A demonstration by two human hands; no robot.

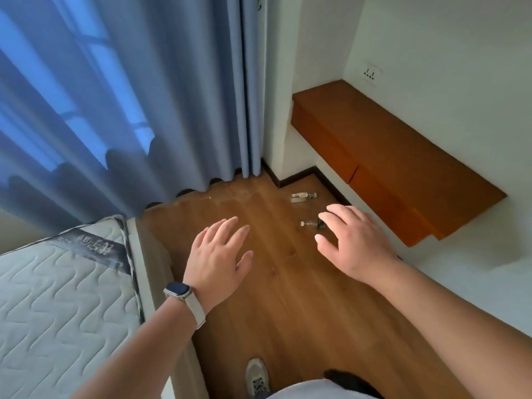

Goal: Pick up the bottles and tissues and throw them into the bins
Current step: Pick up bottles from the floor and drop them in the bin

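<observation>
Two small clear plastic bottles lie on the wooden floor near the room's corner. The farther bottle has a white label and lies close to the dark skirting. The nearer bottle has a white cap pointing left, and its right end is hidden behind the fingers of my right hand. That hand hovers high above the floor with fingers spread, holding nothing. My left hand, a watch on its wrist, is stretched out flat and empty over bare floor. No tissues or bins are in view.
A wall-mounted wooden shelf with drawers juts out on the right above the floor. A bare mattress on its bed frame fills the lower left. Blue curtains hang at the back. My shoe stands on the floor below.
</observation>
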